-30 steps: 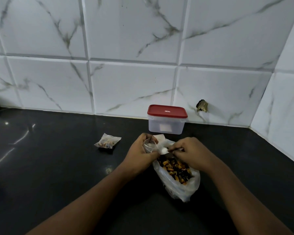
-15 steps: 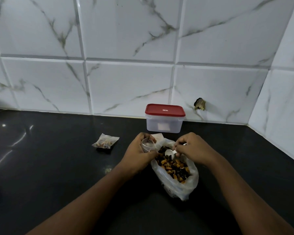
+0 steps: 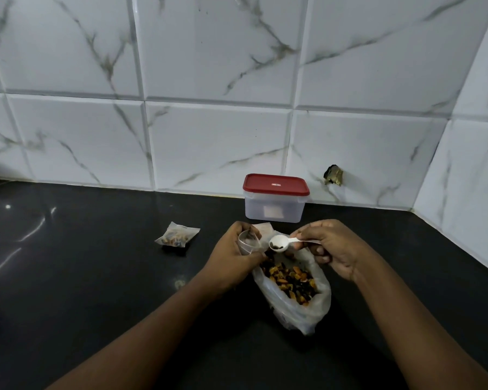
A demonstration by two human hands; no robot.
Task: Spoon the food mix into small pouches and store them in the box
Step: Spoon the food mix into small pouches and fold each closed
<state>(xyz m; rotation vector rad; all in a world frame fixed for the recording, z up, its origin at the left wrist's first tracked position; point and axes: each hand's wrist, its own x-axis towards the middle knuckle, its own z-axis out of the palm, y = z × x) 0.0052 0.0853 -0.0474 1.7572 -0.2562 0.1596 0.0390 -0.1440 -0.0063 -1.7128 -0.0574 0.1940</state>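
A clear plastic bag (image 3: 296, 305) of orange and dark food mix lies open on the black counter. My left hand (image 3: 231, 257) grips a small clear pouch (image 3: 248, 242) with its mouth held open. My right hand (image 3: 330, 246) pinches the handle of a white plastic spoon (image 3: 279, 243), whose bowl carries a few dark pieces and hovers just right of the pouch mouth, above the bag. A filled small pouch (image 3: 178, 235) lies on the counter to the left. The translucent box with a red lid (image 3: 275, 198) stands shut against the tiled wall behind my hands.
The black counter (image 3: 96, 277) runs left and forward. White marble-look tiles form the back wall and the right corner wall. A small broken hole (image 3: 333, 175) shows in the tile right of the box.
My right hand dipped the spoon into the bag, then lifted it out with a few pieces and brought it beside the pouch mouth. The left hand kept holding the pouch.
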